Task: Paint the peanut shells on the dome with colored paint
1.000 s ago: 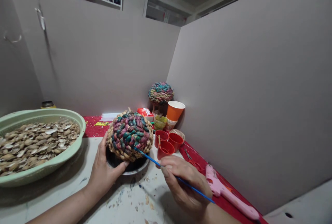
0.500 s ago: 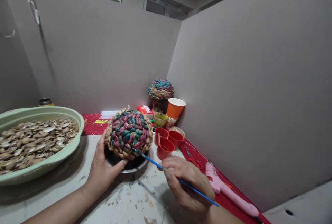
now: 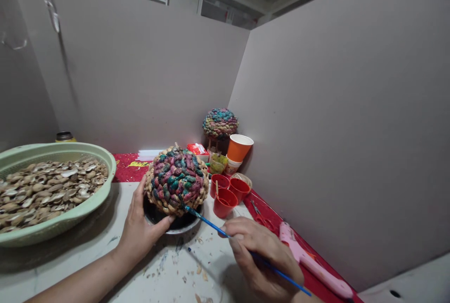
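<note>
A dome covered in peanut shells (image 3: 177, 174), painted purple, pink, teal and green on top and bare tan around its lower edge, rests in a dark-lined metal bowl (image 3: 176, 232). My left hand (image 3: 142, 221) is curled around the left side of the dome, thumb at its lower front by the bowl's rim; its fingertips are partly hidden. In my right hand (image 3: 262, 251) a blue paintbrush (image 3: 209, 223) is pinched between thumb and fingers. Its paint-wet tip meets the dome's lower front edge.
Left stands a green basket (image 3: 105, 186) of loose shells. Red cups (image 3: 225, 203), one with a stick, stand right of the dome. Beyond are an orange paper cup (image 3: 240, 147) and a second painted shell dome (image 3: 220, 122). Scissors (image 3: 262, 216) and a pink glue gun (image 3: 316, 265) lie right.
My right hand has shifted slightly right and down with the paintbrush, whose tip has slid a little along the dome's lower edge. My left hand keeps its hold.
</note>
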`<state>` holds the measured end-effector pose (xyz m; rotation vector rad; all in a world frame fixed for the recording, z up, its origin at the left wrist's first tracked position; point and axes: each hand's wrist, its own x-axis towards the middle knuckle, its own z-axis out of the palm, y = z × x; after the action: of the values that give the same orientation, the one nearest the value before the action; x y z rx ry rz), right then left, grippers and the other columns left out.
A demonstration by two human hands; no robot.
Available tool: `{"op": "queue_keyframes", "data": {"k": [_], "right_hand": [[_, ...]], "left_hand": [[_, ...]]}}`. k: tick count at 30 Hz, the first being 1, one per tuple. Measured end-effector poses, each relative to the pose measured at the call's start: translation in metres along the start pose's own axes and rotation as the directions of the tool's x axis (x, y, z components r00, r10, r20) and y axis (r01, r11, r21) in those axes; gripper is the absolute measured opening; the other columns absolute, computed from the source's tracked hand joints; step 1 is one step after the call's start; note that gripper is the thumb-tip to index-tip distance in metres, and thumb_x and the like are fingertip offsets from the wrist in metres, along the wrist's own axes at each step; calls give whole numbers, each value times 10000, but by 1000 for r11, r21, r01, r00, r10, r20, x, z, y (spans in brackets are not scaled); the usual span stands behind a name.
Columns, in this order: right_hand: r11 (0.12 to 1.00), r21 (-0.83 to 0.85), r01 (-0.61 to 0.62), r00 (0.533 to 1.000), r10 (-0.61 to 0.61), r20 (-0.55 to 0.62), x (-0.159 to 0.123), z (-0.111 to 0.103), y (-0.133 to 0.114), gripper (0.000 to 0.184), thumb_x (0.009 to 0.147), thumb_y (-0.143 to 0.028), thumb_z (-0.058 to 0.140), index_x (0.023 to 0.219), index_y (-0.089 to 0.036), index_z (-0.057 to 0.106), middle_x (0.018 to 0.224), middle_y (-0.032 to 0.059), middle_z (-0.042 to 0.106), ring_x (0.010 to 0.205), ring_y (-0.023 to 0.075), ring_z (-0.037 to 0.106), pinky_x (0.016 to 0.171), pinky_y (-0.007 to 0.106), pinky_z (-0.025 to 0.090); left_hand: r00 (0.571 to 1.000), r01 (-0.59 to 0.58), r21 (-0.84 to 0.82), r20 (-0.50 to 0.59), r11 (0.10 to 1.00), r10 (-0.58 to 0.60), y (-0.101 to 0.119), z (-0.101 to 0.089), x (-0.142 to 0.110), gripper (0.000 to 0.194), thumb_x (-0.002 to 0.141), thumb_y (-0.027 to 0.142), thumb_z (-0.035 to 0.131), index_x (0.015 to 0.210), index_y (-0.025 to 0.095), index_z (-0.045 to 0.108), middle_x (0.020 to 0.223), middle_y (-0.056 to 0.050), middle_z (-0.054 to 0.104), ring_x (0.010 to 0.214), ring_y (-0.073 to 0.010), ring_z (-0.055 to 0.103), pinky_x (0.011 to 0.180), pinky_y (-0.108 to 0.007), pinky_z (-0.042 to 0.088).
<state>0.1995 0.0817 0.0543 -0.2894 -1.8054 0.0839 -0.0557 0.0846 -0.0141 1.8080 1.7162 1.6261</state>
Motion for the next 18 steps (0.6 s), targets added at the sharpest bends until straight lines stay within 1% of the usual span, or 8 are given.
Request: {"op": "queue_keyframes", "data": {"k": [3, 5, 6, 9, 16, 18], "right_hand": [[999, -1, 47, 998, -47, 43, 5, 0, -3, 197, 902, -15, 621, 950, -205, 641, 783, 50, 782, 694, 176, 778, 686, 282, 658], [998, -19, 57, 996, -56, 74, 6, 2, -2, 198, 905, -21, 625, 971, -207, 649, 808, 61, 795, 720, 185, 788, 703, 290, 662], [998, -22, 59, 996, -57, 71, 5, 4, 0, 200, 905, -20, 624, 975, -206, 650, 819, 63, 796, 734, 185, 790, 713, 290, 662], [998, -15, 53, 997, -52, 62, 3, 6, 3, 213, 894, 0, 614, 959, -200, 643, 812, 56, 788, 756, 175, 787, 731, 281, 656], [999, -15, 31, 992, -29, 125, 3, 1, 3, 232, 865, 26, 563, 857, -200, 613, 744, 50, 755, 665, 166, 748, 646, 282, 639], [1000, -18, 24, 994, -22, 112, 2, 0, 2, 232, 864, 25, 563, 850, -201, 611, 730, 45, 747, 667, 166, 746, 648, 280, 636]], "left_hand": [[1000, -1, 3, -3, 1000, 1, -1, 0, 0, 1014, 792, 435, 776, 1606, 302, 186, 1604, -157, 403, 1496, -350, 402, 1228, -622, 313], [1000, 2, 1, -5, 1000, -2, -1, 0, 0, 1006, 797, 427, 771, 1606, 303, 185, 1595, -157, 408, 1497, -351, 399, 1230, -627, 306], [1000, 2, 0, -6, 1000, -2, -1, 0, 0, 1005, 801, 426, 769, 1607, 304, 181, 1588, -157, 414, 1496, -351, 398, 1229, -632, 303], [1000, -7, 2, -6, 1000, 7, 0, 1, 0, 1011, 808, 433, 766, 1612, 304, 166, 1574, -161, 420, 1494, -355, 398, 1225, -642, 304], [1000, -4, 10, 3, 1000, 4, 0, -1, 0, 1029, 804, 415, 771, 1616, 321, 147, 1584, -163, 405, 1489, -373, 400, 1220, -665, 299], [1000, 1, 13, 7, 1000, -1, 0, 0, 0, 1027, 804, 414, 773, 1614, 324, 149, 1590, -161, 401, 1482, -367, 411, 1219, -660, 306]]}}
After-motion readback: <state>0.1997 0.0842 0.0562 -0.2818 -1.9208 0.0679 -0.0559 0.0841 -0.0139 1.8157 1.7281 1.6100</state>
